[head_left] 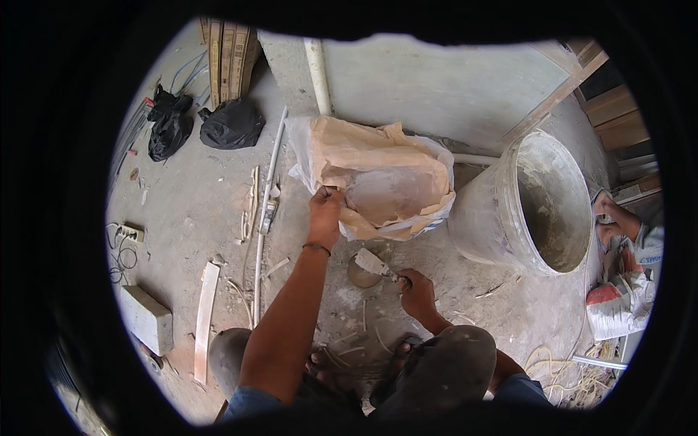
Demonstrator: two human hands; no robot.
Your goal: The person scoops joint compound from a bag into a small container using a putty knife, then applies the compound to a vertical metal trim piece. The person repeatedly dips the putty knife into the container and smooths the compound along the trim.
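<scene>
An opened brown paper sack (pixel 385 134) with a white outer layer lies ahead of me, pale powder (pixel 385 192) showing inside. My left hand (pixel 326 216) is closed on the sack's near left edge, pinching the torn paper. In my right hand (pixel 417 293) is the handle of a trowel (pixel 372 262), its blade pointing left and coated with whitish material. That blade hangs over a small round greyish shape (pixel 362 277) on the floor; I cannot tell whether it is a shallow bowl or a patch. Both hands work in front of my bent knees.
A large, crusted bucket (pixel 483 211) leans to the right of the sack. Beyond it, another person's limb (pixel 622 216) shows near a red-and-white sack (pixel 614 301). Black plastic bags (pixel 233 125), a long white pipe (pixel 270 178), a power strip (pixel 131 232) and a block (pixel 147 318) lie leftward.
</scene>
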